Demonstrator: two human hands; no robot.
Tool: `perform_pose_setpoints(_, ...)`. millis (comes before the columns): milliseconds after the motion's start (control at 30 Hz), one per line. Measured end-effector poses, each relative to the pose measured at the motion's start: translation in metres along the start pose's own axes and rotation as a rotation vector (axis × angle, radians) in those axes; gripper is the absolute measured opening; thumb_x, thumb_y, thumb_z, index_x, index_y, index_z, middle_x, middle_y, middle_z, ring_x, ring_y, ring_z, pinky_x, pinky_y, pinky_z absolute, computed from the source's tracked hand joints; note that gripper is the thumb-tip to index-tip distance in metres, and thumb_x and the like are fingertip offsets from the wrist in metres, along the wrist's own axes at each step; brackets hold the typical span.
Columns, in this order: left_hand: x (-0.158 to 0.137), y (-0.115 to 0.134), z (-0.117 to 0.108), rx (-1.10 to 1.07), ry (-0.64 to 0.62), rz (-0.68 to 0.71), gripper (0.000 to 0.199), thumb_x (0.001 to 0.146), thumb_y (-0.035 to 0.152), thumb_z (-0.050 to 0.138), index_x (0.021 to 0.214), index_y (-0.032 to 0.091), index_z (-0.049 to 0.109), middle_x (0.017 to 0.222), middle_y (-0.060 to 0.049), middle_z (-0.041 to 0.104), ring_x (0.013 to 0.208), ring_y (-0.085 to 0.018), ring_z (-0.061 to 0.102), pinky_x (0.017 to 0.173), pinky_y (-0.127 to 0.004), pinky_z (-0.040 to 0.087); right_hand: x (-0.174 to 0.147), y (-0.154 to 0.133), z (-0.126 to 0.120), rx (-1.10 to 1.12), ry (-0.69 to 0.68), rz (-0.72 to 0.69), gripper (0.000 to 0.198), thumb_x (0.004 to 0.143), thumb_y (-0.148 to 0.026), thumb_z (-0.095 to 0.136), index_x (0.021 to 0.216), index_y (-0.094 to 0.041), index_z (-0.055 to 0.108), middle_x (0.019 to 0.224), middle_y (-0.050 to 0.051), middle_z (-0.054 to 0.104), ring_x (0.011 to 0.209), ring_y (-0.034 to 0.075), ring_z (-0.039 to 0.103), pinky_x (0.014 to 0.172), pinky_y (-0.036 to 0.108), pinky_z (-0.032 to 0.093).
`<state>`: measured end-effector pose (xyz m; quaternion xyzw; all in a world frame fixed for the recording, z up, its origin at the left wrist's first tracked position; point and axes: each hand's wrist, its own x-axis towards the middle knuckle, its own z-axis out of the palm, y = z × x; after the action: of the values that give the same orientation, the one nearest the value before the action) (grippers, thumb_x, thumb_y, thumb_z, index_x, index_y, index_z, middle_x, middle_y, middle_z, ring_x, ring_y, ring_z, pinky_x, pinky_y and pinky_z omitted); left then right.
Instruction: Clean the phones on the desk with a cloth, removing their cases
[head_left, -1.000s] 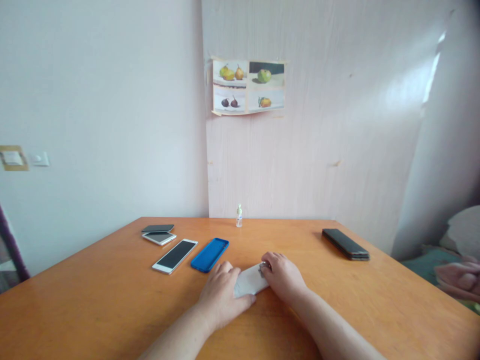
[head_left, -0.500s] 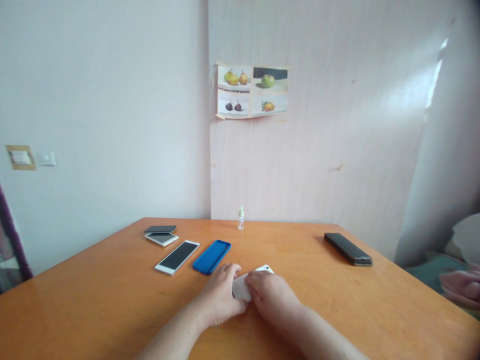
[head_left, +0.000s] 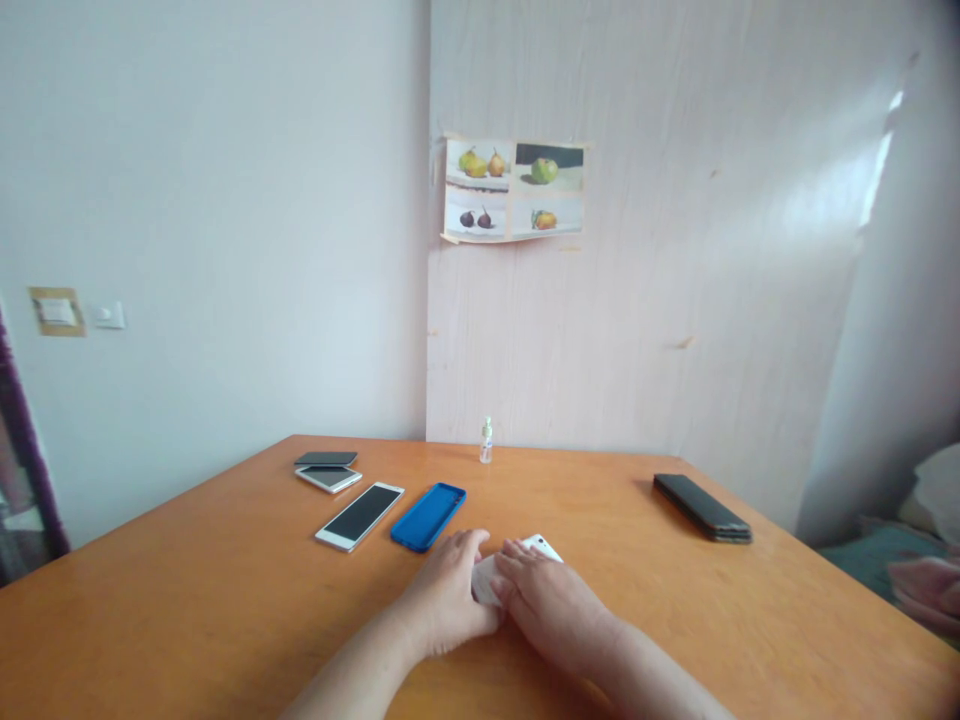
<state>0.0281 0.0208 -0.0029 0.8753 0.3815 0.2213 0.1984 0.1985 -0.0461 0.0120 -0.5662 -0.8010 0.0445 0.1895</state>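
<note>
A white phone (head_left: 487, 580) is between my two hands near the front of the table, its camera corner showing at the upper right. My left hand (head_left: 448, 590) grips its left end, with the thumb on the near side and the fingers at the far side. Across the phone's upper face lies my right hand (head_left: 544, 595), its fingers closed together over it and covering the middle. Whether anything thin is under those fingers is hidden. Just beyond my left hand lies an empty blue phone case (head_left: 427, 518), and left of that a white phone with a dark screen (head_left: 361, 516).
Farther left on the wooden table (head_left: 247, 600), a dark phone (head_left: 325, 459) overlaps a smaller white phone (head_left: 328, 480). A small clear spray bottle (head_left: 486, 444) stands near the wall. Toward the right edge lies a black wallet-like case (head_left: 701, 507).
The whole view has shifted slightly, so everything sits a little farther right. My right hand's fingers have moved slightly on the white phone; my left hand keeps its hold.
</note>
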Motion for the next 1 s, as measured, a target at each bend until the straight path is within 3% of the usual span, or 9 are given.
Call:
perform_pose_setpoints(100, 0.0, -0.001, 0.001, -0.002, 0.01, 0.021, 0.068, 0.066, 0.036, 0.067, 0.128, 0.02, 0.044, 0.123, -0.012, 0.057, 0.114, -0.027, 0.053, 0.1, -0.034, 0.04, -0.003, -0.015, -0.004, 0.125, -0.03, -0.147, 0.041, 0.101, -0.032, 0.028, 0.127, -0.022, 0.058, 0.139, 0.008, 0.056, 0.13, 0.02, 0.048, 0.113, 0.033, 0.031)
perform_pose_setpoints(333, 0.0, 0.0, -0.001, 0.019, -0.004, -0.002, 0.068, 0.062, 0.031, 0.069, 0.126, 0.021, 0.047, 0.115, -0.009, 0.059, 0.109, -0.027, 0.054, 0.094, -0.034, 0.041, 0.003, 0.02, -0.002, 0.022, -0.003, 0.109, 0.047, 0.101, -0.037, 0.026, 0.117, -0.017, 0.065, 0.132, 0.014, 0.06, 0.13, 0.023, 0.05, 0.111, 0.038, 0.033)
perform_pose_setpoints(767, 0.001, -0.01, 0.002, -0.046, 0.009, -0.004, 0.067, 0.061, 0.033, 0.071, 0.123, 0.021, 0.049, 0.12, -0.009, 0.059, 0.113, -0.027, 0.054, 0.098, -0.035, 0.041, 0.007, 0.02, -0.002, -0.029, 0.026, 0.094, 0.046, 0.101, -0.036, 0.025, 0.109, -0.018, 0.066, 0.122, 0.013, 0.065, 0.121, 0.024, 0.056, 0.105, 0.036, 0.039)
perform_pose_setpoints(1000, 0.003, -0.003, -0.014, 0.005, -0.084, -0.023, 0.066, 0.06, 0.042, 0.075, 0.118, 0.02, 0.054, 0.121, -0.01, 0.058, 0.115, -0.028, 0.053, 0.098, -0.036, 0.041, 0.009, 0.021, 0.001, -0.063, 0.046, 0.104, 0.039, 0.099, -0.03, 0.029, 0.105, -0.016, 0.065, 0.118, 0.013, 0.067, 0.115, 0.023, 0.06, 0.1, 0.033, 0.041)
